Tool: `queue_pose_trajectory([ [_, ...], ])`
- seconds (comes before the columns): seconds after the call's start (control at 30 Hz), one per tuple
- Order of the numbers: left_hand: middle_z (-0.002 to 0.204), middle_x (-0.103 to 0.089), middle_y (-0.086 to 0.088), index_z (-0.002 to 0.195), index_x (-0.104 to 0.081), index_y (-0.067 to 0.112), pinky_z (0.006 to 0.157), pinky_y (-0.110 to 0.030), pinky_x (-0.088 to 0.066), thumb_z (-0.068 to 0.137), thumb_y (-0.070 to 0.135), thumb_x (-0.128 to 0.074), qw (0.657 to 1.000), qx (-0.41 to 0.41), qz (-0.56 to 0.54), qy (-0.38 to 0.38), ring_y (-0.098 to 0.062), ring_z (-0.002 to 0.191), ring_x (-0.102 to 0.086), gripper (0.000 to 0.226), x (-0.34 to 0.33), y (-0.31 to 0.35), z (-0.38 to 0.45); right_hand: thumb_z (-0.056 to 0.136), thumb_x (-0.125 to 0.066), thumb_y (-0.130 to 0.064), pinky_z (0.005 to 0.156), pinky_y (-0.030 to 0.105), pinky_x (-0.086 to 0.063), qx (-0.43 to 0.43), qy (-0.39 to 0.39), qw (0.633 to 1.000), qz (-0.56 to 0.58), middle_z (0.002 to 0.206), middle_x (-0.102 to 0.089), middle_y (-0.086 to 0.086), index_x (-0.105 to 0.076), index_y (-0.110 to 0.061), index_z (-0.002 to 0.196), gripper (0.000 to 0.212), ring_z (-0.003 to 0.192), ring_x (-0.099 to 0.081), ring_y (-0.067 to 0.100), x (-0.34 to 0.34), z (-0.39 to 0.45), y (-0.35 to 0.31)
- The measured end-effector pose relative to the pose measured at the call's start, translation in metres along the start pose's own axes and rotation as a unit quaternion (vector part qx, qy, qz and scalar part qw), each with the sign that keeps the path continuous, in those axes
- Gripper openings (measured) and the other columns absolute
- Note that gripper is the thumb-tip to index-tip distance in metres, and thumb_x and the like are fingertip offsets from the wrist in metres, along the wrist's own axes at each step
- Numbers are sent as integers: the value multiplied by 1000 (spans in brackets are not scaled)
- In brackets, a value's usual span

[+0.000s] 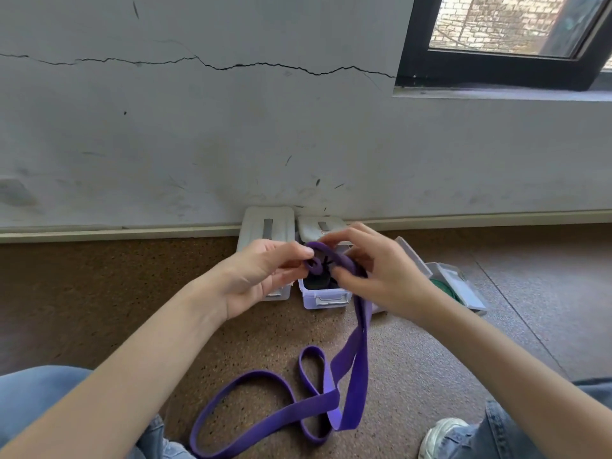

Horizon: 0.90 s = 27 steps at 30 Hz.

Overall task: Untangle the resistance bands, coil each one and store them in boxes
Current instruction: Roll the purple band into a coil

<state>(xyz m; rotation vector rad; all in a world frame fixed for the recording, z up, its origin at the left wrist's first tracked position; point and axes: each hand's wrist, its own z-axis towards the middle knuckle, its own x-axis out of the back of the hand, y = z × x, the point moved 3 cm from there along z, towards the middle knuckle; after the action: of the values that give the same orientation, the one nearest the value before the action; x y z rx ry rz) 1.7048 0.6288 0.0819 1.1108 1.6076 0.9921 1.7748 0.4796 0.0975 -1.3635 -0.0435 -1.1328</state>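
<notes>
Head view: 2 hands coiling a band above the boxes.

The left hand [261, 276] pinches the small rolled end of the flat purple rubber resistance band [351, 376]; the right hand [381, 276] grips the band beside it, fingers curled. The rest trails in loops onto the speckled brown floor [99, 293]. Below, an open white plastic box [326, 298] holds something dark; a green band [445, 288] lies in another box to the right.

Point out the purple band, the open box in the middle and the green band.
purple band [359, 356]: head view, hanging strap.
open box [326, 298]: head view, front wall.
green band [445, 288]: head view, visible edge in right box.
</notes>
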Motion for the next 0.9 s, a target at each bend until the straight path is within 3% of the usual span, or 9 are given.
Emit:
queue_pose_trajectory([
  [0.07,91,-72,-12,94,-68,1,76,-17,-55,79,12,-63,1000,9,-12,4,-13,85,-68,19,2,-3,0,75,-75,-17,75,16,-52,-2,-26,999,-34,106,-49,-9,-53,-17,118,48,85,-60,5,-11,-2,2],
  [0.13,91,-73,-12,96,-68,0,72,-16,-55,75,12,-65,999,21,-25,-17,-12,82,-69,25,-2,-7,-1,72,-79,-20,68,7,-44,14,26,998,-52,100,-50,-11,-58,-16,113,45,79,-54,-3,-14,-1,1],
  [0.23,96,-73,-10,97,-69,4,71,-17,-55,70,13,-68,998,37,-11,-46,-13,88,-70,28,-1,-8,-1,73,-78,-17,70,8,-44,53,47,994,-87,98,-58,-8,-67,-16,107,36,82,-56,2,-3,1,-2],
  [0.43,93,-69,16,90,-68,48,74,-10,-49,69,31,-80,938,-7,339,-76,2,88,-63,30,1,-9,-5,81,-69,-12,75,18,-48,128,-105,955,-245,103,-59,-2,-69,-22,111,31,84,-58,9,-8,-8,-5],
  [0.57,88,-68,14,83,-71,42,68,-8,-48,70,30,-80,913,-57,396,-78,-1,79,-64,20,-9,-14,-5,80,-70,-11,73,4,-31,147,-137,948,-247,110,-56,1,-69,-21,111,33,82,-46,1,-16,-12,-5],
  [0.67,86,-71,13,82,-72,43,67,-8,-49,66,31,-81,930,-88,355,-41,-3,80,-67,22,-3,-6,-7,77,-74,-13,78,12,-44,118,-78,972,-188,112,-50,2,-67,-23,113,37,91,-50,5,-10,-9,0],
  [0.73,88,-73,12,87,-74,38,66,-6,-48,60,35,-80,951,-101,293,-8,-3,83,-68,27,2,1,-6,74,-76,-13,79,18,-53,38,-18,998,-53,105,-54,-2,-61,-25,109,40,92,-59,9,-3,-4,5],
  [0.8,88,-75,6,92,-73,30,63,-4,-47,56,38,-79,968,-102,230,17,-5,85,-69,37,5,3,-4,71,-78,-12,76,23,-56,-31,24,996,79,95,-62,-5,-54,-29,96,39,85,-65,9,0,-1,7],
  [0.9,90,-75,0,92,-75,24,65,-8,-49,56,35,-80,986,-98,135,19,-8,86,-70,38,2,-1,-3,72,-77,-16,75,29,-58,-51,53,989,126,90,-68,-2,-57,-23,90,27,83,-68,10,-3,0,9],
])
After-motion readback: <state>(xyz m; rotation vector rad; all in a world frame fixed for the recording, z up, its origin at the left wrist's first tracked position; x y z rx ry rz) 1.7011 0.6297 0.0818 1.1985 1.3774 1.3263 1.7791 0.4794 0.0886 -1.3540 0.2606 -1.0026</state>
